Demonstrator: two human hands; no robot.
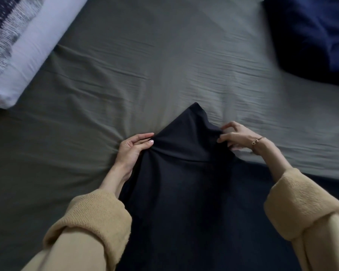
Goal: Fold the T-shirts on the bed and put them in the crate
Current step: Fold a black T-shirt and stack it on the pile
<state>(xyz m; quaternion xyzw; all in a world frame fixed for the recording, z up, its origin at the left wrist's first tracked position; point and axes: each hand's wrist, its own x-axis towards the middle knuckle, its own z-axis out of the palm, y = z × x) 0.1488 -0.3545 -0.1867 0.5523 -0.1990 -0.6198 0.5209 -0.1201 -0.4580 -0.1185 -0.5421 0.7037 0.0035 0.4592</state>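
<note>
Head view: one frame, looking down onto a bed; both hands are seen at centre.
Black T-shirt (184, 182): laid on the near middle of the bed, running from the near edge of the frame up to a pointed fold at its far end; dark fabric, few details can be made out.
Left hand (132, 146): placed at the left edge of the shirt's far part; the cloth is pinched between thumb and curled fingers, and gathers radiate from the grip.
Right hand (237, 136): placed at the right edge of the shirt's far part, level with the left hand; the cloth is pinched by thumb and fingertips, the remaining fingers are curled above it.
Shirt relative to hands: held between the two hands, its peak lying just beyond them, its body spread toward the person.
Bracelet (257, 141): worn on the right wrist.
Sleeves (98, 218): tan knit, rolled back on both forearms.
Bed sheet (155, 65): grey-green, wrinkled, pulled into creases near the left hand.
Pillow (24, 55): pale, far left, with a patterned cover partly over it.
Dark blue fabric (311, 32): bunched at far right, well apart from the shirt; kind of garment cannot be told.
</note>
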